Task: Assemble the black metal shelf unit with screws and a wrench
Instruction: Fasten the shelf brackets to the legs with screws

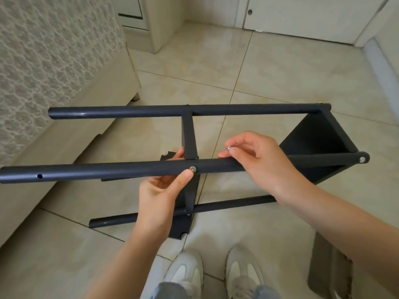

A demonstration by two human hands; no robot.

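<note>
Basically, the shelf unit (237, 110) lies on its side on the tile floor (280, 72), mid-frame, w/ poles running 9-to-3 o'clock. Near pole (108, 170) is the raised one closest to the camera. Far pole (108, 112) runs parallel at its 12 o'clock, and a third pole (226, 205) sits low by the floor at 6. Mid panel (189, 134) bridges near & far poles at centre; end panel (319, 134) closes the 3 o'clock end.

Seated screw (192, 168) shows in the near pole, right at the mid-panel joint. L hand (159, 195) comes up from 6 o'clock: thumb tip touches that screw from below, other fingers wrap behind the pole, one fingertip (179, 153) visible past it. So L grip is closed round the near pole.

R hand (263, 160) sits at approx 3 o'clock of the joint, grip pinching a small silver fastener (229, 148); can't tell screw vs washer. One R fingertip rests on top of the near pole.

End screw (362, 159) caps the pole's 3 o'clock tip. An open hole (40, 176) shows near the 9 o'clock tip.

Further out: pale shoes (185, 275) at 6 o'clock, a loose dark panel (330, 272) flat on the floor at 5, a sofa w/ lace cover (43, 61) at 9–10, a cream cabinet (155, 22) at 12, and white doors (302, 16) at 1.
</note>
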